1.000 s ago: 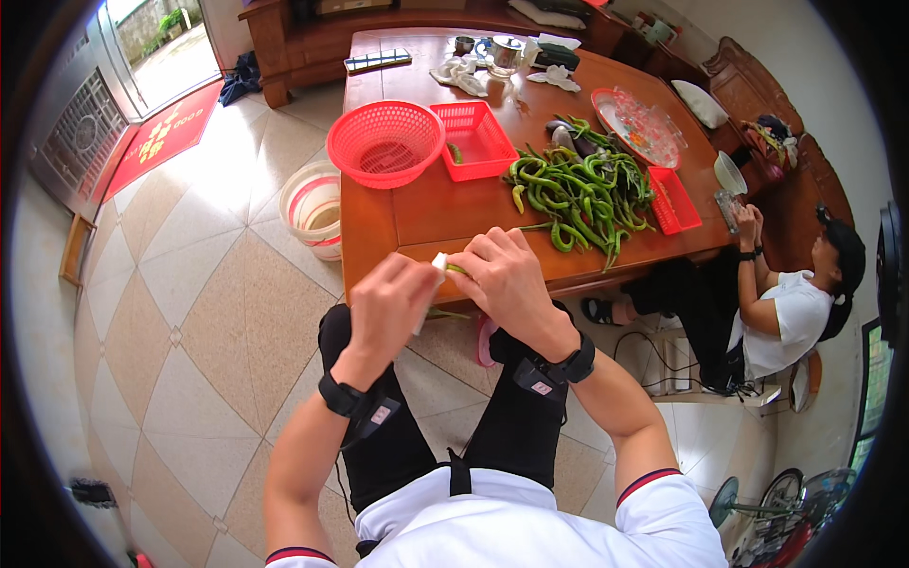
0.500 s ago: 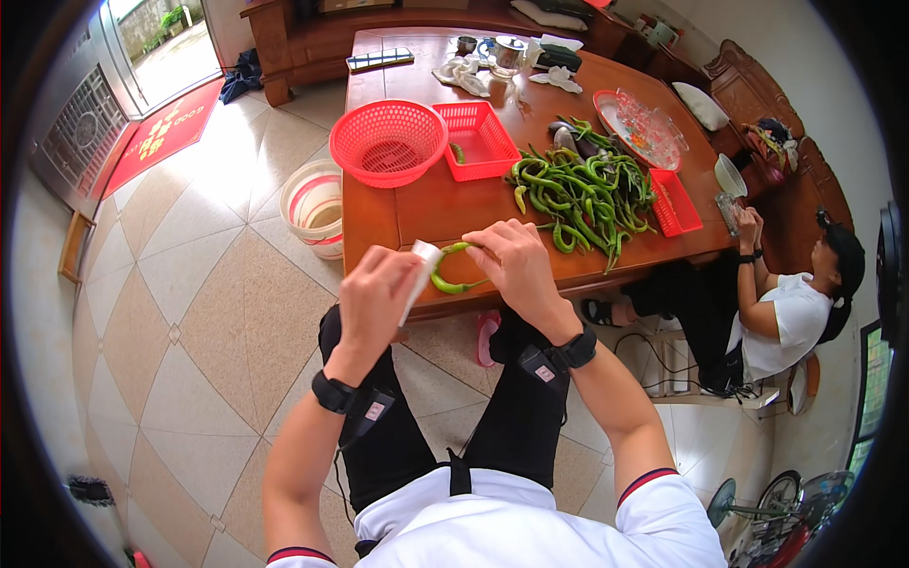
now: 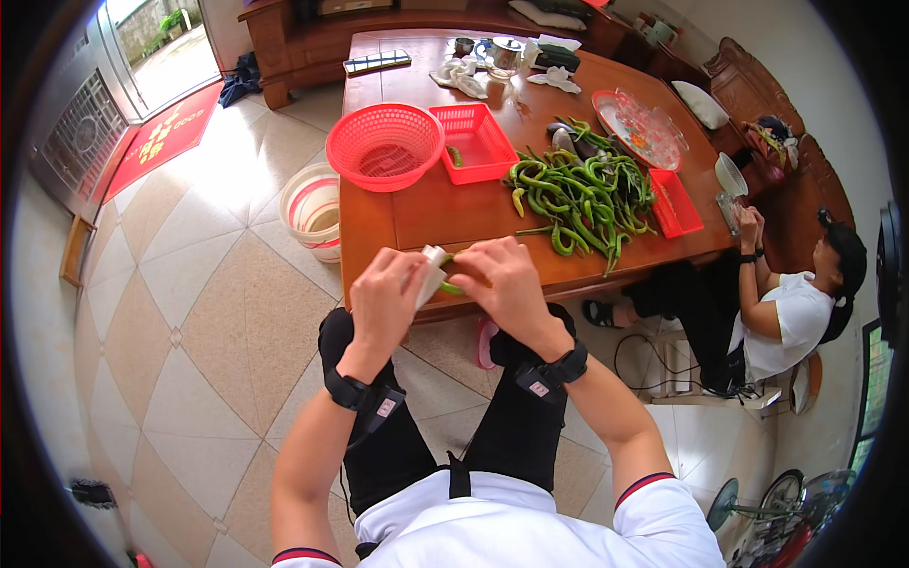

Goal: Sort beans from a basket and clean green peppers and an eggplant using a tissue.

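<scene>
Over the near edge of the table, my left hand is closed around a flat white object, its kind unclear. Close beside it, my right hand pinches a curved green pepper, mostly hidden behind the fingers. The pepper's upper end meets the white object between both hands. Beyond my right hand lies a large heap of long green peppers. Dark purple eggplants rest at the heap's far side.
A round red basket and a square red basket with one green piece stand on the wooden table. A small red basket is right of the heap. A striped bucket stands left. A person sits at right.
My hands have drawn closer together, the right moving left and slightly down. The pepper, whose curve showed openly between them, is now largely covered by fingers and the white object.
</scene>
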`<state>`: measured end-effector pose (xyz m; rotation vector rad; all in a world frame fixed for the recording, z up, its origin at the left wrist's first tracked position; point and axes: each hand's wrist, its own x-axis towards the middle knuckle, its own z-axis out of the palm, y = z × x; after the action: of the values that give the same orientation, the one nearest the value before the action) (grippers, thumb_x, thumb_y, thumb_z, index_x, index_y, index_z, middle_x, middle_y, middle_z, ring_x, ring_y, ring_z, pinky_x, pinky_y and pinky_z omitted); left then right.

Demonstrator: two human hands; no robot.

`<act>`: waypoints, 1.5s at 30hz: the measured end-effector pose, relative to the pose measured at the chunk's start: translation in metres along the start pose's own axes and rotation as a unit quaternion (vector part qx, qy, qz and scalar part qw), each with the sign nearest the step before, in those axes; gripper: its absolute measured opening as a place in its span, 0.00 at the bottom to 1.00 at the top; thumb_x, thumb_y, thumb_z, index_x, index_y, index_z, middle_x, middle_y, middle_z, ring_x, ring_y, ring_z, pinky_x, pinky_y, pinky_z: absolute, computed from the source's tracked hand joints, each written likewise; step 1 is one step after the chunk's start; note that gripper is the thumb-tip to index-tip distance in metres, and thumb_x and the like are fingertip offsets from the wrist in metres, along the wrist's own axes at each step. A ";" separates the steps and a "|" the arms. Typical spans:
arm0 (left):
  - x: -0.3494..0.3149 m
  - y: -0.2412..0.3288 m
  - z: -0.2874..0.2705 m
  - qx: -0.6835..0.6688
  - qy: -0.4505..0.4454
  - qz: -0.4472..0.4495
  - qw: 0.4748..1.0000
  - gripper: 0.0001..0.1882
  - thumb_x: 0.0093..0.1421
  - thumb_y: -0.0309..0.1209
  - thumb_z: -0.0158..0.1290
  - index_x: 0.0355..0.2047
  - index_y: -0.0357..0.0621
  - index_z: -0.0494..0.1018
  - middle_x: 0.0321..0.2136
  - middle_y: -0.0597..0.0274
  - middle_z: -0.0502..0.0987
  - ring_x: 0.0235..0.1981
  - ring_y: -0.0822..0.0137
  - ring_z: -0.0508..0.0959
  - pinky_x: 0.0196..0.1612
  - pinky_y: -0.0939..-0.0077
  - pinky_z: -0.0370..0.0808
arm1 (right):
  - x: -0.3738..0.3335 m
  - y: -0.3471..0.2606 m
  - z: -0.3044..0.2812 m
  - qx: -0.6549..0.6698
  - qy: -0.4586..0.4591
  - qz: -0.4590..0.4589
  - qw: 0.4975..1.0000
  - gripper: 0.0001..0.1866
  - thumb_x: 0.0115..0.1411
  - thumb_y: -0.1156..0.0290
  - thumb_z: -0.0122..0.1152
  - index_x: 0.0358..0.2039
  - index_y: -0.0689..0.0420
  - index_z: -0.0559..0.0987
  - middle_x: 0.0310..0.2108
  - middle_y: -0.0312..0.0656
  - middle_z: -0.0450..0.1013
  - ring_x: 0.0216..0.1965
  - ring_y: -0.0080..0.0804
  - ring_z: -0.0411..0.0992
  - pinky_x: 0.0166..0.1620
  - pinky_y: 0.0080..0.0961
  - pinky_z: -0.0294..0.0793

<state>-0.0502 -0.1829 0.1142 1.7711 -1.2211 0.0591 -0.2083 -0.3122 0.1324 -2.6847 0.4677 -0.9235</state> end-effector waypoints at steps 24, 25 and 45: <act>-0.006 0.010 -0.025 -0.387 -0.063 -0.227 0.891 0.13 0.70 0.31 0.56 0.48 0.33 0.79 0.33 0.65 0.82 0.31 0.80 0.78 0.34 0.86 0.74 | -0.008 -0.030 -0.027 0.084 0.001 -0.020 0.996 0.09 0.58 0.70 0.68 0.39 0.55 0.82 0.37 0.36 0.79 0.41 0.39 0.72 0.46 0.34 0.70; -0.008 0.012 -0.025 -0.388 -0.063 -0.226 0.891 0.13 0.70 0.31 0.56 0.48 0.33 0.79 0.33 0.65 0.82 0.31 0.80 0.78 0.34 0.86 0.74 | -0.007 -0.031 -0.027 0.083 0.001 -0.021 0.996 0.09 0.58 0.70 0.68 0.39 0.55 0.82 0.37 0.36 0.79 0.41 0.39 0.72 0.46 0.34 0.70; -0.021 0.024 -0.014 -0.383 -0.124 -0.238 0.884 0.13 0.67 0.30 0.58 0.48 0.33 0.78 0.32 0.65 0.82 0.32 0.79 0.78 0.37 0.83 0.74 | 0.156 0.118 0.000 -0.247 -0.026 -0.066 0.966 0.09 0.60 0.61 0.66 0.37 0.50 0.83 0.37 0.34 0.79 0.45 0.37 0.74 0.51 0.41 0.70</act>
<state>-0.0726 -0.1590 0.1272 1.3217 -0.7689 -0.8491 -0.1170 -0.4798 0.1770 -3.2164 0.5777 -0.8594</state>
